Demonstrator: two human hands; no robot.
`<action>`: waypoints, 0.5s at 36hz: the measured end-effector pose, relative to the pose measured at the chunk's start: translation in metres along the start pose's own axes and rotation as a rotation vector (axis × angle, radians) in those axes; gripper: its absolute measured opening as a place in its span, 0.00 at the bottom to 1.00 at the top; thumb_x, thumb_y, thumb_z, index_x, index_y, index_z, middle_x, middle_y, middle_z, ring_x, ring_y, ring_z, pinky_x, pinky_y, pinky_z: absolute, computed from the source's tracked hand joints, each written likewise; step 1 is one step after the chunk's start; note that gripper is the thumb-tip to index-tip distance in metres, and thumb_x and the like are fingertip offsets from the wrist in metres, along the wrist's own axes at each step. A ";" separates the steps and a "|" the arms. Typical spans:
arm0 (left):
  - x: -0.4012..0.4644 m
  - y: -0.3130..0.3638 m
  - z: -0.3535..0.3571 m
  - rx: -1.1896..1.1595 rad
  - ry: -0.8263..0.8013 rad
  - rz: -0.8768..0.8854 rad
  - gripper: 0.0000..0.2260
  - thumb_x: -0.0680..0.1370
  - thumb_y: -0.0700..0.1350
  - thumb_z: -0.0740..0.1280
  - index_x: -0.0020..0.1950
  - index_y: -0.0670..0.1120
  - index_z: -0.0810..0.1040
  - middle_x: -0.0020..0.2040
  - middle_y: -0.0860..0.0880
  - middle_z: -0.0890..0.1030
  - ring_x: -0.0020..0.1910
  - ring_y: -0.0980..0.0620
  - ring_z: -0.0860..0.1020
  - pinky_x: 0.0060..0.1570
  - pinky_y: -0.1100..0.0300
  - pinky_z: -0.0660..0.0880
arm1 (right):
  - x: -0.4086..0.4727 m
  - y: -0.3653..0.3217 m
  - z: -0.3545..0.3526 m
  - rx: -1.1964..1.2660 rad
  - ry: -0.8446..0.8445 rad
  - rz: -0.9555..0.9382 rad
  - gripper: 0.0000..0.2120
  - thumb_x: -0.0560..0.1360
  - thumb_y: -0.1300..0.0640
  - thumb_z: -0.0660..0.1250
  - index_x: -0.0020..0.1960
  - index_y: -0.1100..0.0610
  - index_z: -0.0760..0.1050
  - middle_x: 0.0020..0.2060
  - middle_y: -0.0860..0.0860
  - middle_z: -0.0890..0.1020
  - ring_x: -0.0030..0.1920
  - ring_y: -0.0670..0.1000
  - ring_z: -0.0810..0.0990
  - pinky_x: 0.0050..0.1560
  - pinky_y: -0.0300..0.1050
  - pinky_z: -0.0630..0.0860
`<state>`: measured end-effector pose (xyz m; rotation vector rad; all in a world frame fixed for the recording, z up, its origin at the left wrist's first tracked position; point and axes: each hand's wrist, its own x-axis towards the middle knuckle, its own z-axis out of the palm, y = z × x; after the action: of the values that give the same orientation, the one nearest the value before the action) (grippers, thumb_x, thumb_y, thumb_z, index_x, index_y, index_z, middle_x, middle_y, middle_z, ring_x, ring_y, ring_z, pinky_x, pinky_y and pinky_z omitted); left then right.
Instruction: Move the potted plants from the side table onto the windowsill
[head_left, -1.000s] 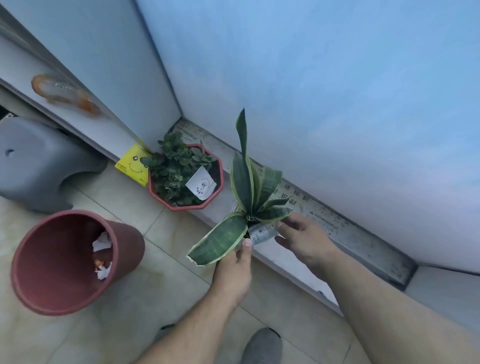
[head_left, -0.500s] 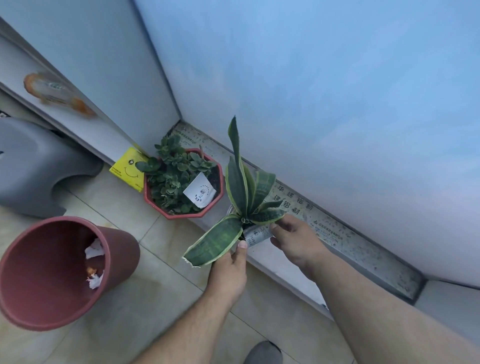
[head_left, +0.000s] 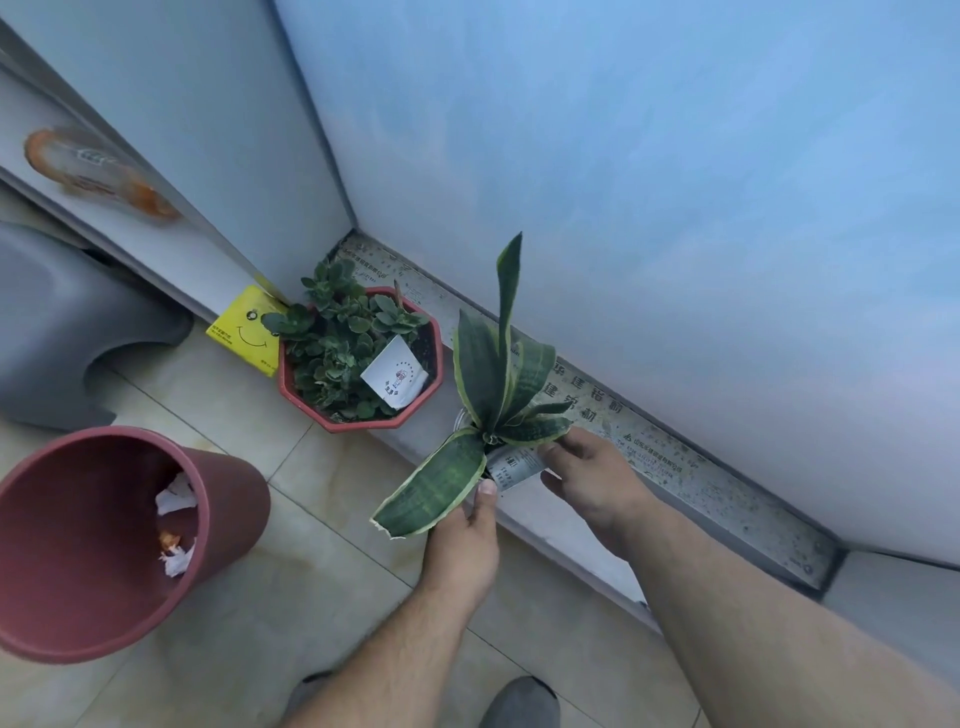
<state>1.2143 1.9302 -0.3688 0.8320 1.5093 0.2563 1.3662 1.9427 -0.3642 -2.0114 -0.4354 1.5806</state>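
Both hands' grip is clamped on the snake plant (head_left: 493, 395): left hand (head_left: 462, 540) below it, right hand (head_left: 587, 478) at its labelled side, its pot hidden, over the windowsill (head_left: 566, 514). The succulent in the red pot (head_left: 358, 353) already sits there; this placement looks nearly finished.

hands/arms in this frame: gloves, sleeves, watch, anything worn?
Nothing worn that shows. Left hand and right hand are bare, no gloves, no rings visible. Both forearms are bare to the frame edge, with some hair: no sleeve, watch or band in view. Fingernails short and plain.
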 end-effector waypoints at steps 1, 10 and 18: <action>-0.002 0.001 0.000 -0.002 -0.017 -0.015 0.19 0.84 0.54 0.57 0.73 0.48 0.71 0.63 0.57 0.73 0.64 0.59 0.69 0.61 0.67 0.60 | -0.004 -0.001 -0.002 0.010 -0.007 0.002 0.09 0.83 0.60 0.63 0.55 0.58 0.82 0.53 0.64 0.82 0.50 0.53 0.75 0.68 0.65 0.73; -0.064 -0.005 -0.009 0.150 -0.190 -0.195 0.21 0.82 0.50 0.63 0.74 0.48 0.69 0.66 0.47 0.79 0.62 0.51 0.78 0.66 0.51 0.74 | -0.061 0.019 -0.027 -0.021 0.036 0.073 0.17 0.83 0.58 0.65 0.70 0.58 0.75 0.62 0.54 0.80 0.61 0.55 0.80 0.68 0.53 0.76; -0.172 0.125 -0.056 0.245 -0.107 0.015 0.20 0.82 0.46 0.64 0.75 0.51 0.68 0.71 0.51 0.73 0.60 0.59 0.75 0.62 0.65 0.65 | -0.205 -0.060 -0.063 -0.007 0.069 0.033 0.13 0.81 0.52 0.67 0.65 0.50 0.79 0.59 0.47 0.82 0.62 0.49 0.80 0.71 0.55 0.74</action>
<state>1.1878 1.9277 -0.1505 1.0347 1.4522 0.0366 1.3783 1.8631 -0.1561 -2.0818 -0.3833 1.5257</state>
